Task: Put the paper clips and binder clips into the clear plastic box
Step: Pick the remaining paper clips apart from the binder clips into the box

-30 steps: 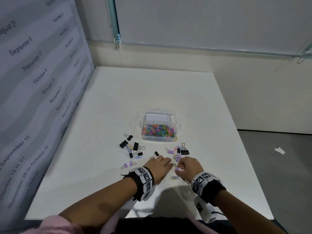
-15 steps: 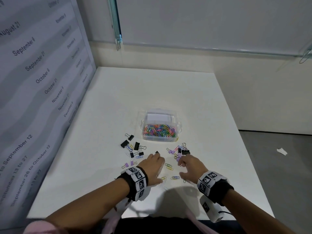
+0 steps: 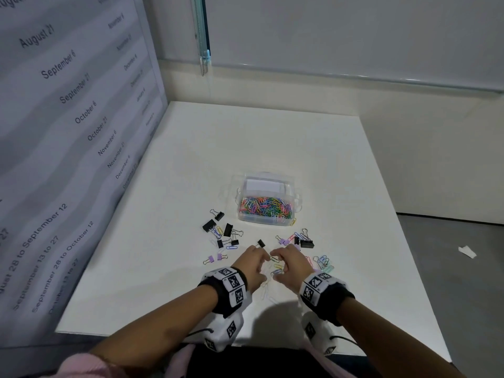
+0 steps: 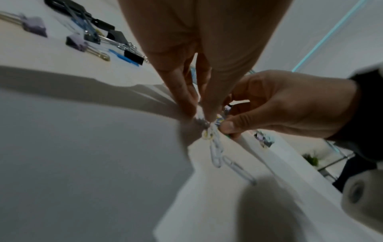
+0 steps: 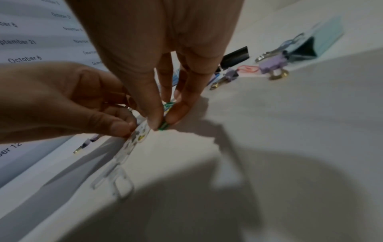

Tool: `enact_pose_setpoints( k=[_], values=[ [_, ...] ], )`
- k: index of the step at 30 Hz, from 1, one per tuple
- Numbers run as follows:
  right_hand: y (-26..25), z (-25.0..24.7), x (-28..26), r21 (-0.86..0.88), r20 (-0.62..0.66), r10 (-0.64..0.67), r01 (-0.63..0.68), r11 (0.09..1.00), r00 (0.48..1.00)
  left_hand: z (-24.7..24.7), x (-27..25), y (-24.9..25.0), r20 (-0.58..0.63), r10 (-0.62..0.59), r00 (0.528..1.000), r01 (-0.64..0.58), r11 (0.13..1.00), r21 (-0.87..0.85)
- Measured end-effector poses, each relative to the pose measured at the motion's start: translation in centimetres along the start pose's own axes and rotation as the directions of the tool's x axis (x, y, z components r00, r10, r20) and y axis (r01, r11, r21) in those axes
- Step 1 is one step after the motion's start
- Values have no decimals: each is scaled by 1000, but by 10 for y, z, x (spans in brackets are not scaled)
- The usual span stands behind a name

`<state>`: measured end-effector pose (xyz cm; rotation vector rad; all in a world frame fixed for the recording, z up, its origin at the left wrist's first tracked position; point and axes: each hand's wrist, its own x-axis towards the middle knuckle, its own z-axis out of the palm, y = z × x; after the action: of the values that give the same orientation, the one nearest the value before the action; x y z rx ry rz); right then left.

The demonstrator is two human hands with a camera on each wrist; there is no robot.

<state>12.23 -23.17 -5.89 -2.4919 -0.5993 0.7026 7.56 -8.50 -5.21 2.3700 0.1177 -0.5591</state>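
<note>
The clear plastic box (image 3: 266,218) stands mid-table, open, with a bed of coloured paper clips inside. Loose paper clips (image 3: 276,267) lie in a small heap between my two hands near the table's front. My left hand (image 3: 256,264) and right hand (image 3: 286,261) meet over that heap, fingertips down. In the left wrist view my left hand (image 4: 199,117) pinches clips at the heap, and white paper clips (image 4: 217,153) trail below. In the right wrist view my right hand (image 5: 163,122) pinches a green paper clip (image 5: 165,126) between thumb and finger.
Black binder clips (image 3: 218,230) and purple binder clips (image 3: 214,258) lie left of my hands. More binder clips (image 3: 302,241) and pastel paper clips (image 3: 323,261) lie to the right. A calendar panel (image 3: 68,132) walls the table's left side. The table edge (image 3: 422,309) drops off at right.
Half a second ago my hands were spread apart flat on the table. They have since closed in together on the paper clips between them.
</note>
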Motion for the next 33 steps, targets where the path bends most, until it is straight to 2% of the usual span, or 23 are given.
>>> enact_pose_setpoints(
  k=[2, 6, 8, 14, 18, 24, 28, 33],
  values=[
    [0, -5, 4, -17, 29, -3, 3, 1000, 1000, 0, -3, 0, -3, -31, 1000, 31, 999, 4],
    [3, -13, 8, -87, 136, -39, 51, 995, 990, 7, -8, -8, 58, 8, 998, -23, 965, 262],
    [2, -16, 9, -91, 150, -73, 87, 992, 986, 13, -9, -11, 56, 23, 998, -39, 948, 317],
    [-5, -14, 7, -83, 138, -105, 117, 990, 985, 21, -7, -6, 6, 32, 999, -32, 970, 242],
    [-4, -14, 5, -84, 158, -92, 107, 991, 983, 14, -1, -7, 18, 38, 999, -41, 980, 195],
    [-7, -15, 5, -135, 160, -59, 81, 988, 985, 2, 9, -5, 77, 61, 995, -81, 954, 290],
    [-10, -19, 8, -116, 92, -1, 12, 993, 996, -8, 16, -2, 119, 24, 993, -61, 947, 316],
    [-14, -34, 19, -118, 69, 35, -26, 993, 997, -26, 19, -1, 104, 30, 994, -50, 980, 192]
  ],
)
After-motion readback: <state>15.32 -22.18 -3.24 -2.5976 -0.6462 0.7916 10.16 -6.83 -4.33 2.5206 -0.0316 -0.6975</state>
